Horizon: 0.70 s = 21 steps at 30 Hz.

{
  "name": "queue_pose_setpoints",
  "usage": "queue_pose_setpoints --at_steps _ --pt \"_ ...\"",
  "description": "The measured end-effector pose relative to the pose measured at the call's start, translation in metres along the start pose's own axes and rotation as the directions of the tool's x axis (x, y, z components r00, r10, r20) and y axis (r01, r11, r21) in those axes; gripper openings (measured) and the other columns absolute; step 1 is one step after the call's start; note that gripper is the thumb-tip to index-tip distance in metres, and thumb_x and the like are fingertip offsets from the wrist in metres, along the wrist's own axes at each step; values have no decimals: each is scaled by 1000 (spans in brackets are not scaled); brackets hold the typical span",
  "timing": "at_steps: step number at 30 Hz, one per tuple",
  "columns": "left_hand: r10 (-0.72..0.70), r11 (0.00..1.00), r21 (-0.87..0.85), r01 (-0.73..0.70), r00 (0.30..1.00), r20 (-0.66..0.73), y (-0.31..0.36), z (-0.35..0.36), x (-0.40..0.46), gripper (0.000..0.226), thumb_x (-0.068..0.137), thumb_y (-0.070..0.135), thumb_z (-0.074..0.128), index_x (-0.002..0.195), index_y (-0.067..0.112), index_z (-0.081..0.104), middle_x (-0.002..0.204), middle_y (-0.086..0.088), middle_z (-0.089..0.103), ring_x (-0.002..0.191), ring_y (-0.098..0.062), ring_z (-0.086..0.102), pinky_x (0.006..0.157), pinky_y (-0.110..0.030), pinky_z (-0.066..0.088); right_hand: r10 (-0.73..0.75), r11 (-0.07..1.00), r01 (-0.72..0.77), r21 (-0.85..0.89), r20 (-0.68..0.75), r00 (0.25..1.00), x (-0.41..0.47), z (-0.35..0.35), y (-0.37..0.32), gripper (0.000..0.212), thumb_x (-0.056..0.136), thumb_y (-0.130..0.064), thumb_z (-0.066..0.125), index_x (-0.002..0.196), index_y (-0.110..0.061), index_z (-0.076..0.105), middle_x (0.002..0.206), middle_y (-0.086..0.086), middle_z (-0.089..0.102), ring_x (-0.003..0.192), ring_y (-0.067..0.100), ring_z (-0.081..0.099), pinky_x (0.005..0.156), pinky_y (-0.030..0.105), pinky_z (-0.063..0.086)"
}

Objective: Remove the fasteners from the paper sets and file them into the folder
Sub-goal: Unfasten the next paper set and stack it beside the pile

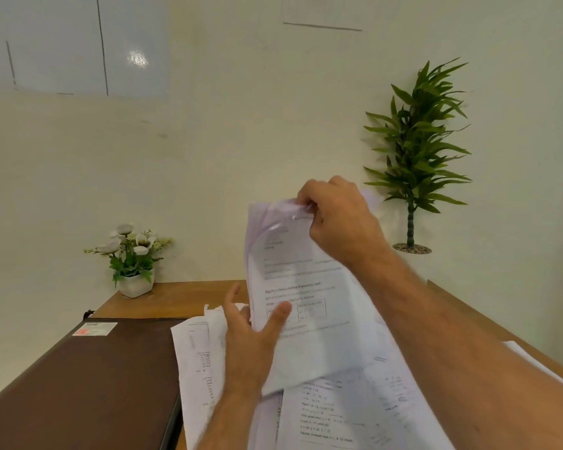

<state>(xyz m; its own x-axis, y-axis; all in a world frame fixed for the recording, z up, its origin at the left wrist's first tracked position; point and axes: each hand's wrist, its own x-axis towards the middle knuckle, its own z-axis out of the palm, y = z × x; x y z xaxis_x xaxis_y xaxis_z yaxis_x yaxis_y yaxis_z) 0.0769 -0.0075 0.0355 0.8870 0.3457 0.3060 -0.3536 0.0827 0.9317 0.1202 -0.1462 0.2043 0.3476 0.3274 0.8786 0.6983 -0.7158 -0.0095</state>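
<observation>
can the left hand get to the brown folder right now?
Probably not yet: the left hand is busy, its grip holding the raised white paper set. The closed dark brown folder lies just beside it, with nothing between them.

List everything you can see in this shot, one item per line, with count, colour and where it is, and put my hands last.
held paper set: one, white with print, raised above the desk centre
loose papers: several, white with print, spread on the desk below the held set
folder: one, dark brown, closed, desk left, with a white and red label
desk: one, brown wood
flower pot: one, white with white flowers, far left desk corner
tall plant: one, green, by the wall at right
left hand: one, holds the set's lower left edge, thumb on the front
right hand: one, pinches the set's top corner
</observation>
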Motion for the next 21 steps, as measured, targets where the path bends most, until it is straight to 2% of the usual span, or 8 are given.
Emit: queue_pose_setpoints --at_steps 2,5,8,11,14,16,19,21 --pt "-128 991 56 124 989 79 -10 1 4 89 64 42 94 135 40 41 113 8 73 96 -18 74 80 -49 62 62 998 -62 -4 -54 997 16 -13 4 34 87 2 51 106 -24 62 76 -14 42 88 18 45 72 33 45" --pt "-235 944 270 190 961 145 -16 3 3 56 76 19 86 121 32 56 93 5 77 82 -12 76 73 -33 62 28 999 -34 -34 -175 984 39 -35 10 46 88 4 52 119 -29 63 86 -5 60 93 20 50 77 37 50" --pt "-269 860 489 145 944 193 -17 7 -3 32 86 13 75 110 30 62 85 6 76 75 -7 74 59 -16 54 -68 993 29 -114 -348 935 54 -61 15 30 86 2 53 103 -14 72 83 1 66 89 25 47 75 39 44" --pt "-182 778 622 90 979 87 -17 7 -3 16 92 13 64 92 29 66 85 10 71 76 -7 66 60 -16 46 -59 987 -13 -160 -435 899 60 -80 15 26 82 -1 51 95 -15 69 80 -2 61 92 28 45 76 38 42" --pt "-155 786 604 133 988 -17 -18 3 -1 25 94 9 56 81 30 62 81 14 64 74 -4 59 55 -13 36 -18 987 -66 -149 -503 864 60 -97 10 29 75 -2 45 92 -14 65 77 -4 53 94 28 47 79 36 37" --pt "-158 830 537 150 987 -32 -16 4 -1 22 96 9 57 89 30 61 89 12 65 82 -11 63 56 -15 40 24 988 -94 -120 -490 871 63 -107 9 27 73 0 42 86 -19 58 77 -2 48 84 23 45 74 33 32" --pt "-130 852 508 128 991 -32 -10 6 1 26 94 11 64 115 27 61 104 4 63 96 -19 61 67 -22 44 149 988 -154 7 -291 945 73 -121 15 29 85 0 50 81 -29 46 80 -2 50 77 19 45 63 29 34" --pt "-127 828 549 112 992 -11 -5 8 -1 5 94 11 63 92 9 68 89 -4 68 87 -24 62 69 -30 45 199 980 -194 52 -119 973 71 -124 21 35 88 0 55 75 -30 46 81 -4 54 80 16 50 61 19 37"
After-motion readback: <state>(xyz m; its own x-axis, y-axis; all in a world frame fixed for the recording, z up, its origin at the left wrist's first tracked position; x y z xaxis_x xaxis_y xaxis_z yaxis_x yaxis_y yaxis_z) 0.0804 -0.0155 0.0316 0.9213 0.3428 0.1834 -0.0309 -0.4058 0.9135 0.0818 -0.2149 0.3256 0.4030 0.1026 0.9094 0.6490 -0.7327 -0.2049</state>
